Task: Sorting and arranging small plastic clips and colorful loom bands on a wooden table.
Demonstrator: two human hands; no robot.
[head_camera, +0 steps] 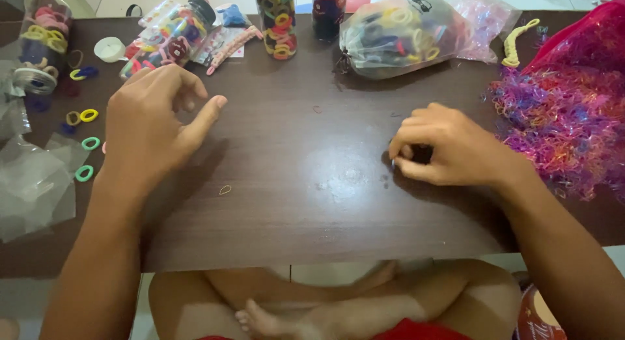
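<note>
My left hand (153, 122) hovers over the left half of the dark brown table (306, 210), fingers loosely spread, holding nothing. My right hand (449, 148) rests on the table right of centre, fingertips pinched together on something small and dark that I cannot make out. A tiny elastic band (225, 190) lies on the wood between the hands, nearer the left one. A heap of purple and pink small elastic bands (566, 115) spreads just right of my right hand.
Clear jars of coloured hair ties (277, 21) and a tipped jar (166, 37) stand along the far edge. A clear bag of hair ties (397, 34) lies beside them. Loose ring ties (84, 144) and plastic wrappers (32, 184) lie left. My crossed legs show below the table.
</note>
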